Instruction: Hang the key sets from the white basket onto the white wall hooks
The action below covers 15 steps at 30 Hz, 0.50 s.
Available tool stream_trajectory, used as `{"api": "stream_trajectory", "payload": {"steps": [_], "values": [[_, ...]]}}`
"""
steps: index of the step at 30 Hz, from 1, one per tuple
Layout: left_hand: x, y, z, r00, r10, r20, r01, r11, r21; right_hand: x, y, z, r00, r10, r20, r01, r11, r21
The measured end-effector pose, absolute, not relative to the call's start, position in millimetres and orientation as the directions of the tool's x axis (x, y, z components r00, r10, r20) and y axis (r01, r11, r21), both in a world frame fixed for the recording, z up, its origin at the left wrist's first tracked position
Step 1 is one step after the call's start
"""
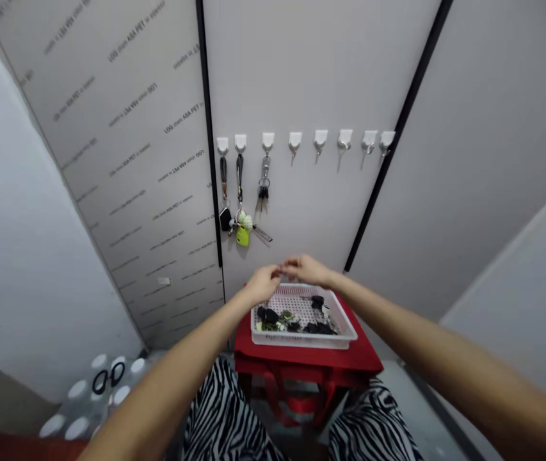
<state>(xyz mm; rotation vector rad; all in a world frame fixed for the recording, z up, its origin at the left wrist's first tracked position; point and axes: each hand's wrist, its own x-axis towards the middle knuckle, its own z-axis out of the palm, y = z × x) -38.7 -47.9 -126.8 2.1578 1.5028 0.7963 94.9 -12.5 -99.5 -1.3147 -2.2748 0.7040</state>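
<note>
My left hand [264, 285] and my right hand [307, 270] meet just above the back edge of a white plastic basket [301, 342]. The fingers of both are pinched together at the tips, slightly blurred, and what they hold, if anything, is too small to make out. Inside the basket lie black key fobs or pouches [267, 314], a greenish item [287, 315] and more black pieces [319, 328]. On the wall ahead hang a bunch of keys on a metal clip [264, 186], a strap with a lime-green tag [242, 235] and a strap with a black fob [225, 219].
Several white hooks [321, 137] run in a row along the wall; those on the right carry nothing. The basket stands on a red-covered stool [363, 358] between my knees. Several capped clear bottles [78, 389] are at lower left, beside a cardboard box [4, 403].
</note>
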Motion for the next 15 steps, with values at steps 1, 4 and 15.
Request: {"api": "stream_trajectory", "payload": {"steps": [1, 4, 15], "values": [[-38.1, -57.3, -140.8, 0.286, 0.941, 0.182, 0.736, -0.337, 0.587, 102.1, -23.4, -120.2, -0.518, 0.856, 0.01, 0.678, 0.417, -0.605], [-37.7, -78.7, -171.4, 0.317, 0.944, 0.096, 0.838, -0.326, 0.437, 115.1, -48.1, -169.8, -0.558, 0.822, -0.113, 0.731, 0.423, -0.536], [-32.9, -72.7, -176.7, 0.294, 0.955, -0.031, 0.946, -0.286, 0.155, 106.4, -55.0, -195.5, -0.376, 0.917, -0.136, 0.819, 0.26, -0.512]]}}
